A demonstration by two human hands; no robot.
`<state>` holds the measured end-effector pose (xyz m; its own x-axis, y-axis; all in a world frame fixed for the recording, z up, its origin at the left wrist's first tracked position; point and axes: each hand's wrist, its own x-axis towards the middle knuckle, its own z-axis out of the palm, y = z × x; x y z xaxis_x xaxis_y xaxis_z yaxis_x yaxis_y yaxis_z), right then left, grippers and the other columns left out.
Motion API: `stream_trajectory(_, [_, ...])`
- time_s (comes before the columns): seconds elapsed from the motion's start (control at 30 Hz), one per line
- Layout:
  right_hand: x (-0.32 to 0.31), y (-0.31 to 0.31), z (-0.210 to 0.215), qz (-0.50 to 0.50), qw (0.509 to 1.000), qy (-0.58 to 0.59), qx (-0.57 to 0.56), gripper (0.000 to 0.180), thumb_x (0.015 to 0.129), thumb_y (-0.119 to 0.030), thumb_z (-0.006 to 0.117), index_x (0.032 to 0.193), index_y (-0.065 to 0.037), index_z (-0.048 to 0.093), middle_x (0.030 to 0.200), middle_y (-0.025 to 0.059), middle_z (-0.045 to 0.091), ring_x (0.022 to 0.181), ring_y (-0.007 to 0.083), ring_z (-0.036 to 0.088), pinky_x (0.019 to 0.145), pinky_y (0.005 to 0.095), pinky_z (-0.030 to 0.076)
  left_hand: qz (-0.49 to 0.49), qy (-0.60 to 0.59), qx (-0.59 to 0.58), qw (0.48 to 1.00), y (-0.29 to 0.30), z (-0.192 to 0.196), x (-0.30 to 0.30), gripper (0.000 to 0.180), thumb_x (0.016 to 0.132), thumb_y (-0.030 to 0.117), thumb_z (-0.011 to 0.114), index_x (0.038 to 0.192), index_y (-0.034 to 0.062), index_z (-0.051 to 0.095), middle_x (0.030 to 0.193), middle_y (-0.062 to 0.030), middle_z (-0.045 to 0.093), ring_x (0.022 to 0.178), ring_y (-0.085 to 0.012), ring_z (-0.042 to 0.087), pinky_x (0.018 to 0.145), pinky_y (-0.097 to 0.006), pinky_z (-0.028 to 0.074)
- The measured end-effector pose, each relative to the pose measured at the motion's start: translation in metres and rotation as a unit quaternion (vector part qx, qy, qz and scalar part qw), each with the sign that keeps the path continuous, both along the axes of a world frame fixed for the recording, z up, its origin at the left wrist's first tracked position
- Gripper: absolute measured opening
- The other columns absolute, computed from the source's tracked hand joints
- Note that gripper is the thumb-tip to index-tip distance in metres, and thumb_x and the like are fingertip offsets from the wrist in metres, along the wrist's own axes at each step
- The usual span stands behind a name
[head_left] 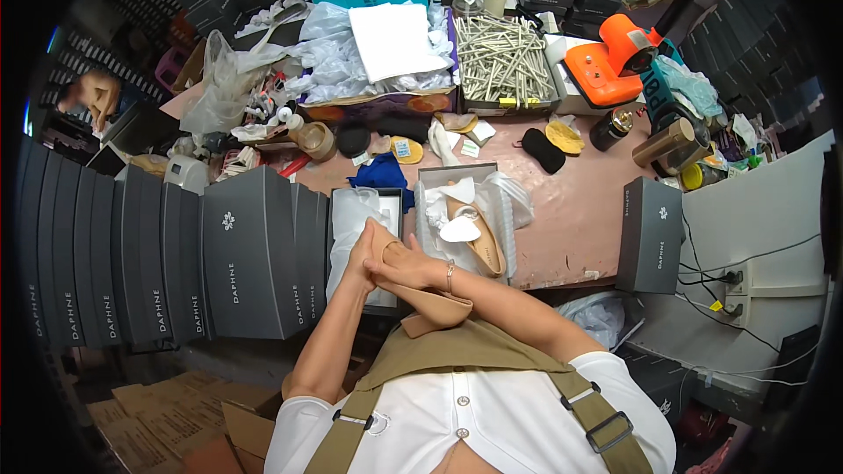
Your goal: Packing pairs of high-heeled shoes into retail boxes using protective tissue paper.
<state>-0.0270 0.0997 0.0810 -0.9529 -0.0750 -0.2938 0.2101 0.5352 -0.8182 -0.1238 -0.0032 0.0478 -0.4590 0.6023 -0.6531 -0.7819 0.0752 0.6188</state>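
Gripping a tan shoe by the toe, the left hand apparently braces it against the right hand, whose fingers reach inside, grip hidden.

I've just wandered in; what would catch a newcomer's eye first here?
Probably the bright orange tool with its metal nozzle, at the table's upper right. Then the beige shoe at lower centre, with the left hand around its toe and the right hand at its opening. The dark grey boxes lined up along the left side stand out too.
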Motion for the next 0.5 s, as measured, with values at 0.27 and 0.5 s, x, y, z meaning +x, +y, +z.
stream_trajectory(0.27, [0.058,0.015,0.044,0.054,0.982,0.119,-0.136,0.059,0.097,-0.049,0.035,0.129,-0.001,0.047,0.119,0.0269,0.055,0.118,0.0359,0.049,0.107,0.0457,0.027,0.006,0.131,0.02,0.991,-0.011,0.041,0.017,0.047,0.098,0.046,0.041,0.117,0.003,0.046,0.094,-0.0151,0.061,0.084,-0.0237,0.064,0.076,-0.036,0.054])
stream_trajectory(0.5, [0.07,0.036,0.091,-0.209,0.781,0.012,-0.588,0.069,0.095,-0.029,0.055,0.149,-0.012,0.016,0.116,0.0181,0.057,0.106,0.0227,0.058,0.089,0.0342,0.048,0.008,0.464,0.126,0.877,0.001,0.12,0.021,0.046,0.1,0.042,0.035,0.119,-0.0001,0.041,0.106,-0.016,0.057,0.099,-0.0227,0.059,0.084,-0.033,0.05])
